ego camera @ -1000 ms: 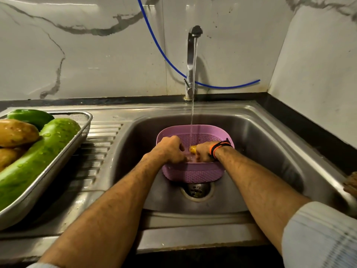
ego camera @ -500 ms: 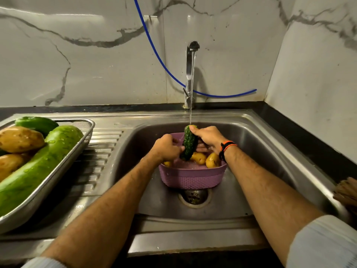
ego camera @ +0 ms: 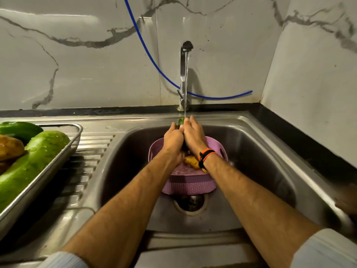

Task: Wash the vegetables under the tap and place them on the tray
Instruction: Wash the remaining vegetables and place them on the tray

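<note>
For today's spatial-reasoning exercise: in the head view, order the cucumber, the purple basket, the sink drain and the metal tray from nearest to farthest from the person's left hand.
1. Cucumber: in the left hand itself, under the water stream.
2. Purple basket: just below the hands, in the sink.
3. Sink drain: beyond the basket's near edge, on the sink floor.
4. Metal tray: far left, on the drainboard.

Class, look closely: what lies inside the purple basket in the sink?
Inside the purple basket a yellowish potato shows, with some water. The left hand and right hand cover the rest.
</note>
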A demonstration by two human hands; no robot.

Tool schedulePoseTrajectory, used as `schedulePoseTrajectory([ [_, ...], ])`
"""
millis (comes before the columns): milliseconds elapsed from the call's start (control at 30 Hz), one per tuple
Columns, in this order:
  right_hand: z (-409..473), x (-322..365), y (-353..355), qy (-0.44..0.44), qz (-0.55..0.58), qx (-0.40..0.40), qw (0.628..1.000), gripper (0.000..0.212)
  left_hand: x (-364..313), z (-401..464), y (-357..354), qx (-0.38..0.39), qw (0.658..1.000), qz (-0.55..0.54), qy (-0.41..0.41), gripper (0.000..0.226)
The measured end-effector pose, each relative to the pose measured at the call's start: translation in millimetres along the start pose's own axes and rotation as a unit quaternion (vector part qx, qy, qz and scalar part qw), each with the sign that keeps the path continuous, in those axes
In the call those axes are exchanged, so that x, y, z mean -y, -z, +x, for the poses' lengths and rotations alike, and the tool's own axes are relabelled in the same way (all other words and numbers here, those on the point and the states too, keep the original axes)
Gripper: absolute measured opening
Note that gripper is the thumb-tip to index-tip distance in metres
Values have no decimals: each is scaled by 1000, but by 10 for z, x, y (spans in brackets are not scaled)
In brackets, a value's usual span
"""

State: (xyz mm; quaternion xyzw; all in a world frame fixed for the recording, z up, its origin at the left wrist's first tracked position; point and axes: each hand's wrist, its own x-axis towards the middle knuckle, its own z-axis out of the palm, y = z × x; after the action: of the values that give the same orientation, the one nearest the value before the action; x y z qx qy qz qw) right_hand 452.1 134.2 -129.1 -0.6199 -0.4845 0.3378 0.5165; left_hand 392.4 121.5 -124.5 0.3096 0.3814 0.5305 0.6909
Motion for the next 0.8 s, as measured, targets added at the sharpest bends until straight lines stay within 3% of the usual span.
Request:
schedulePoseTrajectory([
  [67,20,-19,1,29,0,9,1000,47,1,24,25,-13,1000,-20,-10,54],
  [233,242,130,80,-25,4,9,1000,35,21,-9,33,39,998,-49,1,51],
  [433,20,-42,-118,2,79,39,996,46,-51,-25,22,-41,994,-100,-22,55],
  [567,106,20,-65,-7,113,9,994,47,-70,-90,60,8,998,-68,5,47],
  [700,22,7,-123,17,118,10,993,47,-52,-3,14,-44,995,-88,-32,50],
  [800,70,37,-77,5,109,-3,994,46,-45,-67,36,-16,997,-71,-11,47],
])
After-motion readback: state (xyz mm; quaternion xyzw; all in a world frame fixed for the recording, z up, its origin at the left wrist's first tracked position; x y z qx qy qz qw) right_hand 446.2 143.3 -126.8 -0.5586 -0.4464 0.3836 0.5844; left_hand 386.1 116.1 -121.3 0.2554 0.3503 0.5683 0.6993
